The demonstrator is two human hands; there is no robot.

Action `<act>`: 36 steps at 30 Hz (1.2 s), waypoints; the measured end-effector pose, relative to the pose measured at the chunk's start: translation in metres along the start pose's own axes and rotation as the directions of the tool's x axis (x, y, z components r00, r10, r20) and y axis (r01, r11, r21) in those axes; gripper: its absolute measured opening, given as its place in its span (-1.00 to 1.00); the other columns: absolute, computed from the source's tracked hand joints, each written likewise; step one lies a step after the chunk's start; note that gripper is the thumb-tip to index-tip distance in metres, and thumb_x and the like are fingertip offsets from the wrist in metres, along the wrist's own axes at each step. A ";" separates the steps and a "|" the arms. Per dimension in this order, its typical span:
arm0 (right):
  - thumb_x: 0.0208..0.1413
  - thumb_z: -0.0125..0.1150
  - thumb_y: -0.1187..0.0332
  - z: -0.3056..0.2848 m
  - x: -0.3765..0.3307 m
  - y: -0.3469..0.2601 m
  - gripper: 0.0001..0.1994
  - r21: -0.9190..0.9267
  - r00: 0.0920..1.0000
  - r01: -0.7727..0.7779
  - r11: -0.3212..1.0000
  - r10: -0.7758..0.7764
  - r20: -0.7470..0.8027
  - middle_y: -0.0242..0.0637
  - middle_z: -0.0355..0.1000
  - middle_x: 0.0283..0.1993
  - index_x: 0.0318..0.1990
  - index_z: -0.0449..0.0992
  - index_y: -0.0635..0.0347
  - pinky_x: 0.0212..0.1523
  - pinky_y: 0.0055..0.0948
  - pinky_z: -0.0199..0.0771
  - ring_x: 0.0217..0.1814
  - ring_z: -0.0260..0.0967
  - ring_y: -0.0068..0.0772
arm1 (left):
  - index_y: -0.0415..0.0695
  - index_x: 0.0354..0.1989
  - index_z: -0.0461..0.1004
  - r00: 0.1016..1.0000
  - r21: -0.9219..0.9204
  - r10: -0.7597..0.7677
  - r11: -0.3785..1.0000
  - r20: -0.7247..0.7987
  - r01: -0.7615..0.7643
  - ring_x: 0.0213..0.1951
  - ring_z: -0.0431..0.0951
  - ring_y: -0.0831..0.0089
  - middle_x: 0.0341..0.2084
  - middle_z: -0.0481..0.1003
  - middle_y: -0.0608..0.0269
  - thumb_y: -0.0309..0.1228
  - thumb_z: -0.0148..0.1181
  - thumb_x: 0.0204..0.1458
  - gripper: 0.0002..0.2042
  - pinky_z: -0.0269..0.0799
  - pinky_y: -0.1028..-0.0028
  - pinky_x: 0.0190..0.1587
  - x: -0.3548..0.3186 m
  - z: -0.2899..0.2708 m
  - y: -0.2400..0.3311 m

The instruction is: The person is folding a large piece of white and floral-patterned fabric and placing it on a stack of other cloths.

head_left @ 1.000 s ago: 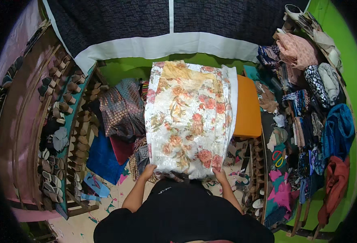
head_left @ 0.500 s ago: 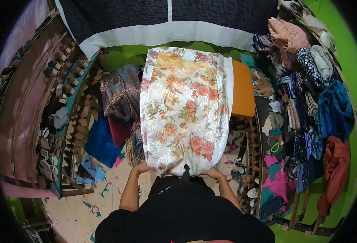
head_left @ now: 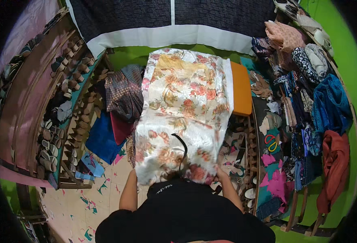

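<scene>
A white cloth with red and orange roses (head_left: 178,107) lies over the surface in front of me, and its near part is raised and blurred by motion close to my body. My left hand (head_left: 134,173) is at its near left corner, mostly covered by the fabric, with the raised cloth gathered at it. At the near right corner my right hand (head_left: 220,175) is closed on the cloth's edge. A thin black strap (head_left: 181,146) curves across the raised part. A yellowish panel (head_left: 178,65) shows near the cloth's far end.
An orange padded board (head_left: 241,91) sticks out to the right of the cloth. Racks of wooden shoe forms (head_left: 79,131) stand on the left. On the right are folded fabrics (head_left: 331,103) and red-and-yellow-handled scissors (head_left: 271,143). Fabric scraps (head_left: 90,202) litter the floor.
The near part of the floral cloth has risen and billowed toward me, its left side spreading leftward. My hands have shifted slightly outward and down, and the black strap now lies stretched out in a curve.
</scene>
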State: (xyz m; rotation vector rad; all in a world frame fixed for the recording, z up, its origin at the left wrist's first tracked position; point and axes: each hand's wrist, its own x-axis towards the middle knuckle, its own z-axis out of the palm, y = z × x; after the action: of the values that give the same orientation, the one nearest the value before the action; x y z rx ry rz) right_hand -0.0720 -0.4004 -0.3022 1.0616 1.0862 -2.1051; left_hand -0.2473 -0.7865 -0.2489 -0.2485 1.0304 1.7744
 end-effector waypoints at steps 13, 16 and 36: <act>-0.28 0.30 0.25 0.021 -0.062 -0.032 -0.79 0.037 0.821 0.278 0.960 -0.257 0.510 -0.42 0.32 -0.63 -0.59 0.38 0.09 -0.49 -0.46 0.30 -0.60 0.27 -0.47 | -0.26 0.07 0.05 0.973 0.168 0.029 0.986 -0.228 0.010 0.01 0.23 0.24 -0.04 0.23 0.06 0.03 0.02 -0.14 -0.30 0.18 0.27 0.01 -0.067 0.020 0.005; -0.25 0.23 0.45 0.032 -0.073 -0.040 -0.86 -0.223 0.962 0.231 0.947 -0.188 0.200 -0.44 0.31 -0.63 -0.51 0.38 0.11 -0.60 -0.59 0.23 -0.59 0.26 -0.55 | -0.25 0.09 0.01 0.953 0.167 -0.247 0.947 -0.176 0.276 -0.03 0.27 0.35 -0.03 0.22 0.14 -0.23 0.22 -0.23 -0.28 0.15 0.35 0.03 -0.075 -0.013 0.001; -0.24 0.16 -0.01 0.038 -0.064 -0.337 -0.18 -0.003 0.444 0.875 0.483 -0.801 0.403 -0.26 0.12 0.07 0.13 -0.04 0.27 -0.10 -0.34 0.28 0.04 0.16 -0.28 | -0.47 -0.10 0.18 0.845 0.000 0.450 0.883 0.289 -0.470 -0.10 0.34 0.14 -0.16 0.28 -0.22 -0.38 -0.09 -0.17 -0.54 0.26 0.24 -0.06 0.035 0.096 0.335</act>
State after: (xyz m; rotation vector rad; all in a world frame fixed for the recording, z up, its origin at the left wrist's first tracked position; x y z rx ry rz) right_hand -0.3010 -0.2471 -0.0949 -0.1123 1.8496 -2.6556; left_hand -0.5184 -0.7287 -0.0342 0.3224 0.9950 2.1205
